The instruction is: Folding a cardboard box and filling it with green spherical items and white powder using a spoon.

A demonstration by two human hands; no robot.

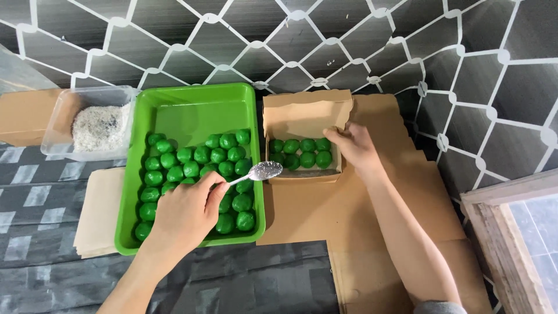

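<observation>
My left hand [186,215], low and left of centre in the frame, is curled tight around the handle of a metal spoon [258,172]. The spoon's bowl is crusted with white flecks and hangs over the right rim of the green tray [192,107], with no ball in it. My right hand [354,148], right of centre, is loosely bent, its fingers resting on the right wall of the small cardboard box [305,113] without clenching anything.

In the box I count seven green balls [301,153] in two rows, touching one another. The tray holds roughly thirty more balls [197,163]; my hand hides some, so I cannot give an exact count. They are round, glossy and evenly bright green.

There is one clear tub [96,119] of white shreds at the upper left, one spoon, one tray and one box, all on brown cardboard sheets [372,221].
</observation>
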